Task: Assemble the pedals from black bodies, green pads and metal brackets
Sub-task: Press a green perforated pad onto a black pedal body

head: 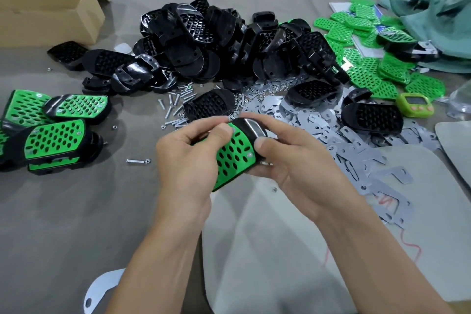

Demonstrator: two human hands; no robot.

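We see the left fingers (224, 132) curled over the near-left end of a pedal (234, 158), with the thumb pressed on its green face. The left hand (188, 160) covers that end, so we cannot make out how far the pedal runs under the palm. The right fingers (265, 145) grip the other end. The thumb lies on the black rim beside a small screw head, and the other fingers of the right hand (293, 160) wrap underneath, hidden. The pedal is held above the counter (63, 211) in mid-view, holed green pad up. Its underside is out of sight, so we cannot tell whether a bracket sits there.

Just behind the hands lie loose screws (175, 107). To their right is a spread of grey brackets (318, 122), many half buried under one another. Beyond rises a heap of black bodies (219, 41). Right of it, green pads (369, 74) overlap in a pile, some tucked under teal bags (438, 7). A small green timer (414, 107) stands near the pads, its display too blurred to read. At the left, finished pedals (56, 135) are stacked and cut off by the frame edge; we count at least 3. 1 screw (137, 160) lies alone between them and the left hand. A cardboard box (46, 15) sits far left, its inside hidden.
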